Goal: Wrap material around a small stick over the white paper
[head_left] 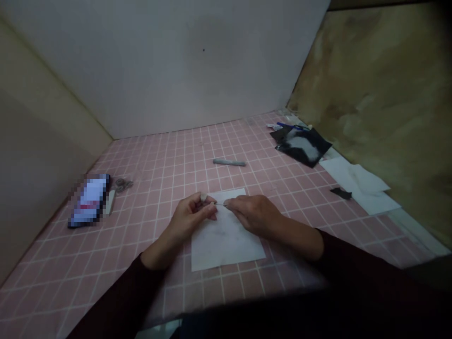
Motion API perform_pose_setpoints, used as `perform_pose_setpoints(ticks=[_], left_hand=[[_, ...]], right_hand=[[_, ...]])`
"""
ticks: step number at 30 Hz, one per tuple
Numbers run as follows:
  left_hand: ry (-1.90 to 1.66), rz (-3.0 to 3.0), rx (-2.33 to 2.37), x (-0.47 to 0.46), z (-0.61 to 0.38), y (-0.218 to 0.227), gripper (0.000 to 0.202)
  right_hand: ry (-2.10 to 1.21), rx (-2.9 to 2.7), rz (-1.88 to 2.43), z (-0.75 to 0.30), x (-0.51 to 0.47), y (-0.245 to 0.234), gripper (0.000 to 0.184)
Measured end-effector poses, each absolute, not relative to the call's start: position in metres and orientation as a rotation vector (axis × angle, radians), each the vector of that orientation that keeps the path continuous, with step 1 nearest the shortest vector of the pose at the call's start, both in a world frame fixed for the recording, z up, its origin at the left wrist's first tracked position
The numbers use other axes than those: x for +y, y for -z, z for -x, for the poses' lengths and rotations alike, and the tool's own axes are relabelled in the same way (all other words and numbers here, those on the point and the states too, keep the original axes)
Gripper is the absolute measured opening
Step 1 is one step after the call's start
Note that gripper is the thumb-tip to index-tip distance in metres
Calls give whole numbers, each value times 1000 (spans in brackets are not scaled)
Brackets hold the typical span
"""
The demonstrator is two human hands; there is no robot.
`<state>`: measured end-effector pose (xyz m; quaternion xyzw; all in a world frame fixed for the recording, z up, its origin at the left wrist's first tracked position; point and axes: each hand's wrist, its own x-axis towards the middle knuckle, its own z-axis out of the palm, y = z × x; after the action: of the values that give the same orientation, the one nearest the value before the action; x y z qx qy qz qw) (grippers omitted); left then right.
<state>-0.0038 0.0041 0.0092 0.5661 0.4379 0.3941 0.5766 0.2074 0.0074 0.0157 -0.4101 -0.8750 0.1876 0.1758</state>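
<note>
My left hand (192, 215) and my right hand (252, 214) meet over a white sheet of paper (226, 240) lying on the pink checked table cover (158, 169). Both hands are closed in a pinch. Between their fingertips runs a thin, short, pale object (219, 204), too small to name. A small whitish piece sits at my left thumb and forefinger. Dark sleeves cover both forearms.
A grey pen-like stick (229, 162) lies beyond the paper. At the left are a blurred dark packet (89, 200) and small scissors (118, 188). At the right lie a black bag with white stuff (302, 145), white sheets (363, 186) and a small black scrap (341, 192). Walls enclose three sides.
</note>
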Motion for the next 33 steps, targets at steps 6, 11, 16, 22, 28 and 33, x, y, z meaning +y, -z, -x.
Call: perform_pose_setpoints(ticks=[6,11,16,22,28,33], left_hand=[[-913,-1754,1029,2,8,-8,18],[-863,-1708,1065,4,8,-5,19],[-870,-1447,1087,5,4,-2,20],[-886,-2039,1022,2,6,-12,15],[-875,-1750,1015,4,5,-6,18],[-904,-1702,1036,4,6,-3,18]], right_hand=[[-1372,-2331,982,-212,20,-25,28],[-975,-2421,1064,-210,15,-23,26],[-447,-2561,1215,-203,3,-16,24],[-1334,-2383,980,-210,15,-23,31],[-731,-2485,1111,-208,9,-17,28],[-562,-2500,1159,-205,5,-13,28]])
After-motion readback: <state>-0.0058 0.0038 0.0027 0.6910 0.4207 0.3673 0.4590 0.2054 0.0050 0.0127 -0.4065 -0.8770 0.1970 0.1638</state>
